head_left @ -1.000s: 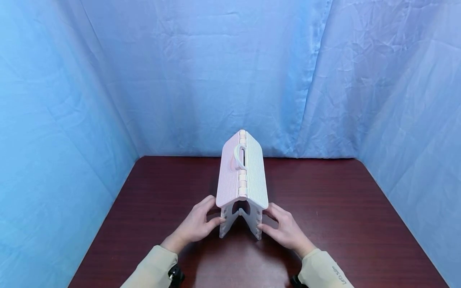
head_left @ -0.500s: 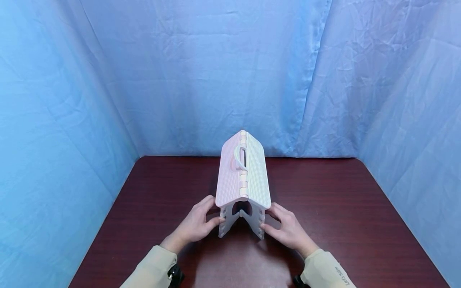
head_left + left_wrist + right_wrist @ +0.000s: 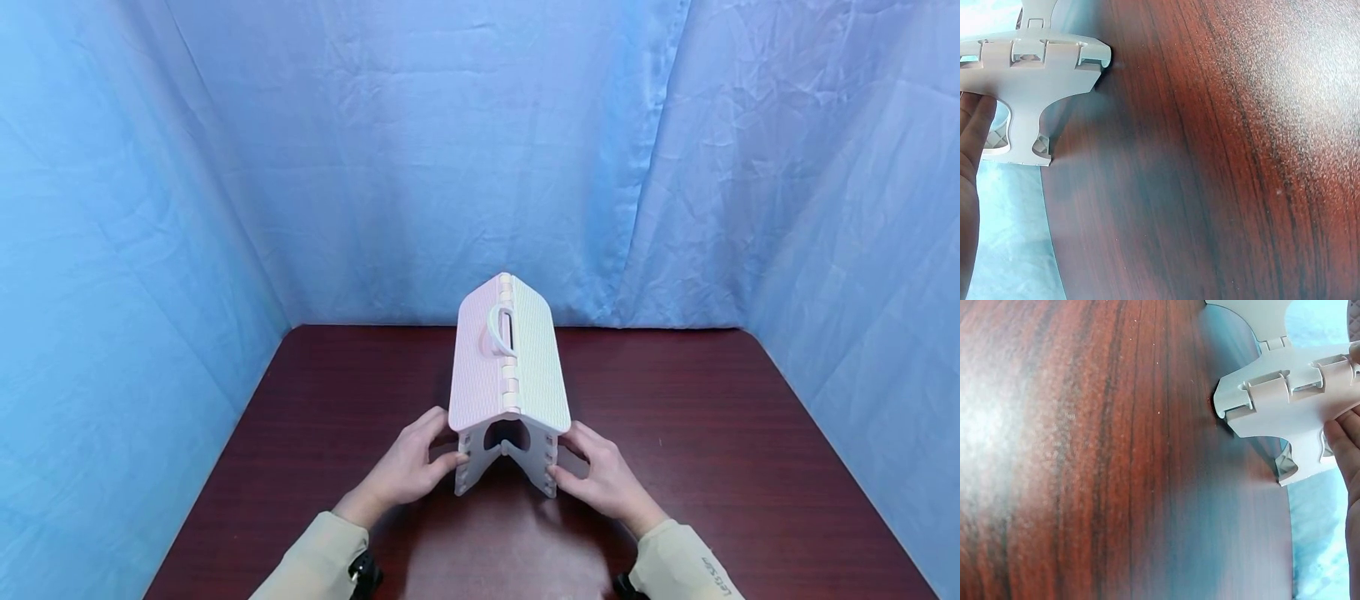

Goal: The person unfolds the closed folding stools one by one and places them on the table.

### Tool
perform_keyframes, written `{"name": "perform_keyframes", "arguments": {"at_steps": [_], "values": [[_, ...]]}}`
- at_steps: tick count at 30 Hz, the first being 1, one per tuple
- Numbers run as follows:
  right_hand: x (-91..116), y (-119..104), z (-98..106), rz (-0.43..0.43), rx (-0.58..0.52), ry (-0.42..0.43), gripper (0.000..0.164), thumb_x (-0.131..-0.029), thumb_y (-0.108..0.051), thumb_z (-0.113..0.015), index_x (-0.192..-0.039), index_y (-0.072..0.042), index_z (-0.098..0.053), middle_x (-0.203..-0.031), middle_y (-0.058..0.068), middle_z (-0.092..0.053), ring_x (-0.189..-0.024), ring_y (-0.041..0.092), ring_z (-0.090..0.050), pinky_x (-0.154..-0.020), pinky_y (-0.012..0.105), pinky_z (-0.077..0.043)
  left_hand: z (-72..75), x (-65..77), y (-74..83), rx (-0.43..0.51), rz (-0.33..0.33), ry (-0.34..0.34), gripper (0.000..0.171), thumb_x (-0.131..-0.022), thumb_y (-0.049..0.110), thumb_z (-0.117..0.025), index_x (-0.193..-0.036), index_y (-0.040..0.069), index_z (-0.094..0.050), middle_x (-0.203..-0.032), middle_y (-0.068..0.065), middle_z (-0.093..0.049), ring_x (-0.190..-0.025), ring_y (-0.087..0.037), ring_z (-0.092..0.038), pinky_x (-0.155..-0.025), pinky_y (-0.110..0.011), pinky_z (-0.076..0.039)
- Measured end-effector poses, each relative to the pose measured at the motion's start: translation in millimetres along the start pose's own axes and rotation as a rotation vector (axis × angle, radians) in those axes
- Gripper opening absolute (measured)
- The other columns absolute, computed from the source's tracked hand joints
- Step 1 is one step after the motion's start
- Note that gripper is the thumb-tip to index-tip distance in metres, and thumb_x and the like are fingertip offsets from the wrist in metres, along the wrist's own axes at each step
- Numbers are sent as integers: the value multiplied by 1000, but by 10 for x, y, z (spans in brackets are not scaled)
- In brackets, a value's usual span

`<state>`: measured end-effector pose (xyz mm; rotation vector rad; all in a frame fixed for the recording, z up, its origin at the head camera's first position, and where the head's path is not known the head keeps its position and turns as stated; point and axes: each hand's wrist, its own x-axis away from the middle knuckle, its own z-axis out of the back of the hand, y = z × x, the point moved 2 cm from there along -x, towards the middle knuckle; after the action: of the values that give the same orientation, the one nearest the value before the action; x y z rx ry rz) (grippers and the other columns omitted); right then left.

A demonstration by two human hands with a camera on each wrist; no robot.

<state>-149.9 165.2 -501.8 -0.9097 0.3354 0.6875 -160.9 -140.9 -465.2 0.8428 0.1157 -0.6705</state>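
A pink and white folding step stool [image 3: 474, 367] stands partly unfolded on the table, its ridged top peaked like a roof. A looped carrying handle [image 3: 498, 330] rises along the hinge line. My left hand [image 3: 411, 458] holds the left leg panel by its near edge, thumb in front and fingers around the outer side. On the opposite side, my right hand [image 3: 603, 473] grips the right leg panel the same way. Close up, the left wrist view shows one hinged leg panel [image 3: 1025, 115], the right wrist view the other leg panel [image 3: 1272, 412]. Some fingertips are hidden behind the panels.
The dark red wood-grain table [image 3: 360, 375] has rounded far corners. Light blue curtains [image 3: 450, 167] hang behind it and along both sides. Both forearms wear pale sleeves [image 3: 318, 554], with black devices at the wrists [image 3: 365, 573].
The stool's right half has swung outward to the right, my right hand moving with it. Its two halves now spread wider and the top lies flatter. My left hand has stayed nearly still.
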Motion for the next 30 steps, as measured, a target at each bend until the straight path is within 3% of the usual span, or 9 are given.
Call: {"name": "perform_keyframes", "arguments": {"at_steps": [8,14,21,27,30], "values": [[3,27,6,11,-7,10,53,-80,-1,-81,-130,-8,-64,-123,5,-67,-113,10,-65,-98,16,-50,10,3,-27,-37,-24,20,45,-90,18,-80,-130,13,-60,-115,6,-60,-109,-12,-63,-94,-36,-57],[4,34,10,9,-9,11,55,-80,0,-81,-132,-8,-64,-124,4,-67,-114,9,-64,-98,20,-52,26,-4,-35,-28,-30,17,46,-90,17,-80,-130,12,-60,-115,6,-60,-109,-14,-64,-94,-36,-57],[4,41,16,1,-12,13,56,-80,0,-82,-133,-8,-63,-126,5,-67,-116,8,-63,-98,17,-51,41,-10,-47,-29,-27,8,47,-90,17,-80,-132,13,-59,-116,5,-60,-111,-11,-62,-95,-36,-57],[5,37,27,-26,-4,15,56,-79,0,-82,-131,-9,-65,-126,2,-67,-116,6,-63,-95,25,-56,53,-8,-54,-20,-27,-1,49,-91,17,-79,-135,13,-57,-117,5,-60,-112,-10,-61,-95,-37,-57],[5,40,32,-27,-8,13,57,-79,1,-82,-132,-8,-64,-126,4,-66,-117,7,-63,-96,22,-54,59,-10,-58,-19,-31,0,49,-91,17,-79,-135,13,-57,-117,6,-59,-112,-10,-61,-95,-36,-57]]}}
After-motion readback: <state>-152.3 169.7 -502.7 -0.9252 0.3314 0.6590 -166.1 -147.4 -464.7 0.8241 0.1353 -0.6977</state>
